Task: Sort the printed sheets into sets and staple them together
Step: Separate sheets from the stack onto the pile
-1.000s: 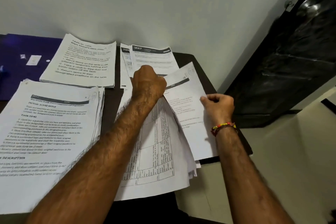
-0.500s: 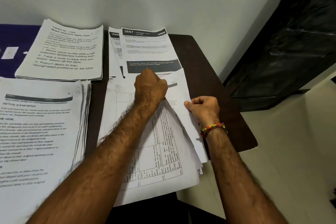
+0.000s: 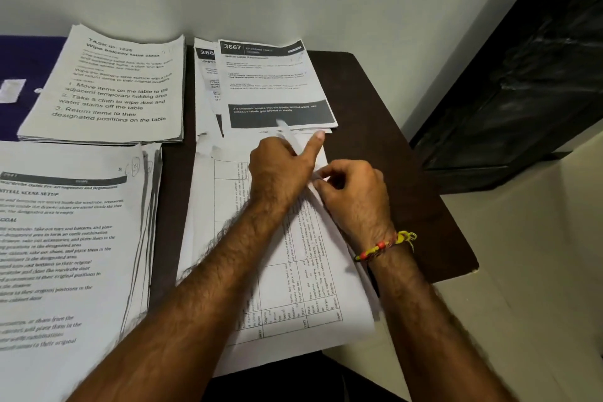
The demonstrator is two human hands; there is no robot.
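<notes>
Table-printed stack [image 3: 277,271] at frame centre, under both hands. Left hand [image 3: 280,170] curled on top, holding a white pen [image 3: 288,135], index finger out. Right hand [image 3: 354,192] pinches the stack's right edge; half a second ago it gripped a pulled-out sheet. Four other piles on the tabletop [image 3: 385,153].

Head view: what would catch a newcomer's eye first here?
Two hands meet mid-frame over the table-printed stack: the left hand holds a pen and extends one finger, while the right hand pinches the sheets' right edge. Behind them lies sheet 3667; a thick stack sits left.
</notes>
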